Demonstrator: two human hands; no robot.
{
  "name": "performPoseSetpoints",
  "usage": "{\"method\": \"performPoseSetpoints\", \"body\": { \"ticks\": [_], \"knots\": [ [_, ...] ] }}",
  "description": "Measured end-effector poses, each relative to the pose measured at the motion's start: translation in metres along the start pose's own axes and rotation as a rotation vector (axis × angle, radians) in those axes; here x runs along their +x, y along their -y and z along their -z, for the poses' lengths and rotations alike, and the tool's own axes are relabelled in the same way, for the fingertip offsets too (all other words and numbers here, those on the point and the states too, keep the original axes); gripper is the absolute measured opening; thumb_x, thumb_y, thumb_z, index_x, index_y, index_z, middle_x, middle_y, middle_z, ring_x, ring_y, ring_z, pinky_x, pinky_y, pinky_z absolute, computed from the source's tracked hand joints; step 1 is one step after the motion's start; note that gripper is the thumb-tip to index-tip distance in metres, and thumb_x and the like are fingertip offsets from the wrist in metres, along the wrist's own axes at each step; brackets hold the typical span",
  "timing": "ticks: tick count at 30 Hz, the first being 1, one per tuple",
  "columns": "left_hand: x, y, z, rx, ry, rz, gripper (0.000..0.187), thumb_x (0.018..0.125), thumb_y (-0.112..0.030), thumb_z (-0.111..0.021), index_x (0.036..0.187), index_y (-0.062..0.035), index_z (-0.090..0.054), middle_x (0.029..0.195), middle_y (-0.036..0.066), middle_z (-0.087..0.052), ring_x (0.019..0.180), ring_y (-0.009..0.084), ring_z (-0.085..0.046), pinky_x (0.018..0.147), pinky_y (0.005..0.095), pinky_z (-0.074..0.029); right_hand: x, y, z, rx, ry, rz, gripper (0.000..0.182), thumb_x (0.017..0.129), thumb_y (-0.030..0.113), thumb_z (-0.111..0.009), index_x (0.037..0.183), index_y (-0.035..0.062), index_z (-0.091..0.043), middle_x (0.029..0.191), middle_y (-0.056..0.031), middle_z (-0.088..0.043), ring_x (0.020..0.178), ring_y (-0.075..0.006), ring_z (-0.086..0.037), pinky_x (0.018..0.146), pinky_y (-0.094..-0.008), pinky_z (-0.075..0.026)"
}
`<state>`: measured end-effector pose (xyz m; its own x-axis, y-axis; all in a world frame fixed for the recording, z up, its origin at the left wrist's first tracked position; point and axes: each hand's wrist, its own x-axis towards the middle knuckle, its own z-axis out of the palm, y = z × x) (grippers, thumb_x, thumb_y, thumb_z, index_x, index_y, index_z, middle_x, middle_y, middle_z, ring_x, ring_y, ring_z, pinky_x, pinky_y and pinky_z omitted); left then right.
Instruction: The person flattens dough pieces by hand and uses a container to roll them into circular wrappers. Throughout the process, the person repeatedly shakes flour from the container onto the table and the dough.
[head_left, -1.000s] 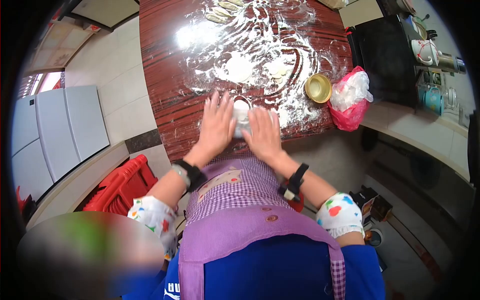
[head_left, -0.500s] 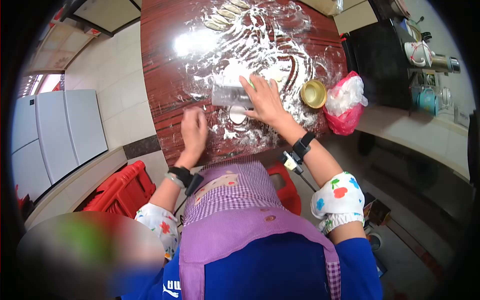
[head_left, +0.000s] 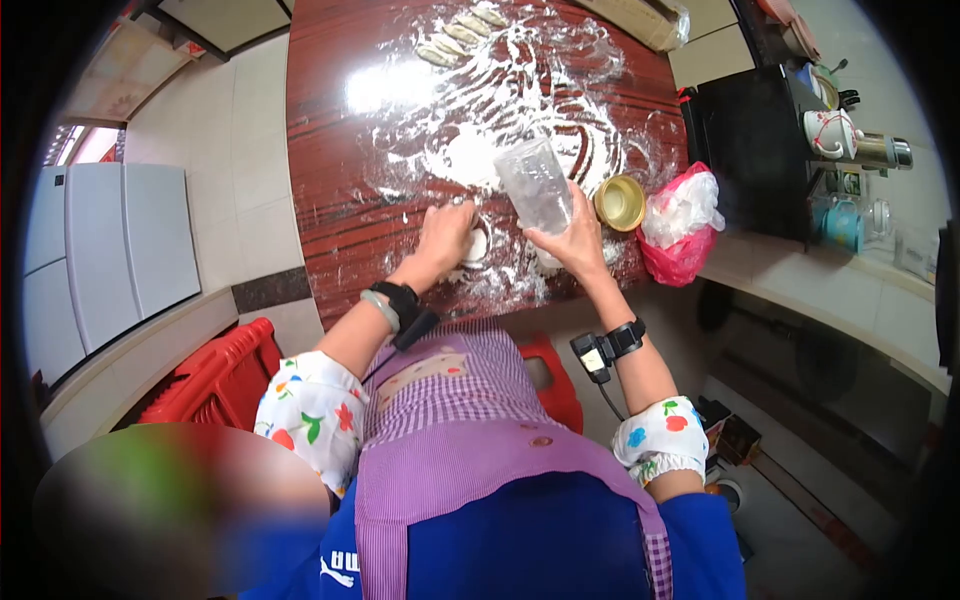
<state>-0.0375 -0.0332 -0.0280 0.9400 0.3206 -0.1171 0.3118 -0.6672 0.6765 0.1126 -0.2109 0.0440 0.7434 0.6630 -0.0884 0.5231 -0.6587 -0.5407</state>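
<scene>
My right hand [head_left: 575, 240] is wrapped round the lower end of a clear bottle [head_left: 535, 180], which tilts up and to the left over the floured table [head_left: 345, 215]. My left hand [head_left: 445, 238] is closed, its curled fingers pinching at the edge of a flat white dough round [head_left: 478, 246] near the table's front. Part of that round is hidden by the fingers. Beneath my right hand a pale patch shows on the wood. Loose flour [head_left: 470, 160] is spread thickly beyond both hands.
Several dumplings [head_left: 460, 35] lie at the far side. A gold-coloured tin [head_left: 620, 203] stands right of the bottle, beside a pink plastic bag [head_left: 675, 255] with white plastic in it. A cardboard box [head_left: 640, 20] sits at the back right corner. Red stools [head_left: 220, 375] are below left.
The bottle was lying crosswise above the dough round; my right hand has lifted and turned it to the right. My left hand has moved right, onto the dough's edge.
</scene>
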Motion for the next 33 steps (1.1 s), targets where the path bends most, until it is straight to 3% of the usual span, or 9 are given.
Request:
{"method": "performPoseSetpoints", "body": {
  "ticks": [6,8,9,14,20,24,27,29,33],
  "knots": [
    [-0.008,-0.013,0.039,-0.003,-0.052,-0.156,0.004,0.076,-0.007,-0.067,0.077,-0.0099,-0.069,0.086,0.006,-0.064,0.098,0.0282,-0.056,0.081,0.0423,-0.041,-0.012,-0.004,-0.004,0.052,0.047,-0.002,0.107,0.061,0.042,-0.087,0.143,-0.0025,-0.035,0.132,-0.0239,-0.051,0.124,-0.0379,-0.049,0.105,-0.0448,-0.041],
    [-0.021,-0.009,0.049,-0.041,-0.130,-0.330,0.007,0.075,-0.004,-0.069,0.079,-0.0085,-0.070,0.096,0.004,-0.064,0.101,0.0266,-0.056,0.088,0.0415,-0.041,-0.011,-0.001,-0.002,0.062,0.065,0.004,0.107,0.061,0.041,-0.087,0.144,-0.0022,-0.034,0.135,-0.0243,-0.049,0.126,-0.0381,-0.048,0.105,-0.0448,-0.041],
    [-0.031,0.003,0.047,0.021,-0.122,-0.335,0.021,0.074,0.001,-0.069,0.093,-0.0089,-0.072,0.106,0.005,-0.064,0.105,0.0263,-0.054,0.093,0.0405,-0.039,-0.012,0.007,0.001,0.027,0.035,0.026,0.104,0.061,0.038,-0.088,0.143,-0.0021,-0.036,0.132,-0.0233,-0.051,0.123,-0.0378,-0.050,0.104,-0.0442,-0.042],
    [-0.077,0.021,0.047,0.044,-0.181,-0.221,0.041,0.077,0.005,-0.063,0.116,-0.0090,-0.065,0.117,0.008,-0.063,0.107,0.0289,-0.055,0.091,0.0400,-0.040,-0.011,0.026,-0.005,-0.082,0.100,0.150,0.102,0.061,0.037,-0.087,0.143,-0.0001,-0.038,0.126,-0.0208,-0.054,0.118,-0.0357,-0.053,0.102,-0.0459,-0.042],
    [-0.061,0.017,0.071,0.017,-0.739,-0.008,0.030,0.090,-0.006,-0.061,0.120,-0.0038,-0.060,0.123,0.015,-0.060,0.113,0.0328,-0.055,0.094,0.0417,-0.042,-0.024,0.067,-0.035,-0.260,0.105,0.489,0.098,0.064,0.029,-0.088,0.145,0.0091,-0.037,0.121,-0.0163,-0.051,0.115,-0.0268,-0.050,0.094,-0.0440,-0.039],
    [-0.044,-0.006,0.064,0.073,-0.543,-0.042,0.038,0.093,-0.018,-0.060,0.126,-0.0023,-0.056,0.130,0.015,-0.056,0.122,0.0335,-0.050,0.103,0.0466,-0.036,-0.038,0.072,-0.043,-0.330,0.115,0.675,0.090,0.066,0.021,-0.087,0.143,0.0108,-0.042,0.123,-0.0145,-0.049,0.114,-0.0299,-0.048,0.096,-0.0470,-0.037],
    [-0.055,-0.013,0.038,0.285,-0.375,-0.001,0.041,0.095,-0.023,-0.054,0.130,-0.0018,-0.054,0.138,0.016,-0.052,0.129,0.0359,-0.044,0.111,0.0511,-0.030,-0.043,0.073,-0.045,-0.344,0.092,0.683,0.076,0.075,0.038,-0.078,0.139,0.0107,-0.046,0.122,-0.0126,-0.049,0.112,-0.0302,-0.048,0.096,-0.0482,-0.037],
    [-0.036,-0.007,0.039,0.302,-0.428,0.056,0.042,0.097,-0.024,-0.052,0.133,-0.0024,-0.052,0.141,0.016,-0.049,0.133,0.0365,-0.041,0.112,0.0539,-0.027,-0.029,0.072,-0.055,-0.364,0.043,0.648,0.066,0.083,0.052,-0.066,0.132,0.0099,-0.053,0.115,-0.0122,-0.053,0.107,-0.0298,-0.051,0.093,-0.0468,-0.039],
    [0.025,0.011,0.063,0.391,-0.514,0.140,0.046,0.101,-0.025,-0.044,0.142,-0.0048,-0.043,0.151,0.016,-0.039,0.143,0.0363,-0.028,0.115,0.0591,-0.018,0.056,0.082,-0.064,-0.333,0.014,0.473,0.034,0.095,0.041,-0.053,0.106,0.0101,-0.062,0.090,-0.0097,-0.064,0.088,-0.0249,-0.058,0.079,-0.0437,-0.041]
  ]
}}
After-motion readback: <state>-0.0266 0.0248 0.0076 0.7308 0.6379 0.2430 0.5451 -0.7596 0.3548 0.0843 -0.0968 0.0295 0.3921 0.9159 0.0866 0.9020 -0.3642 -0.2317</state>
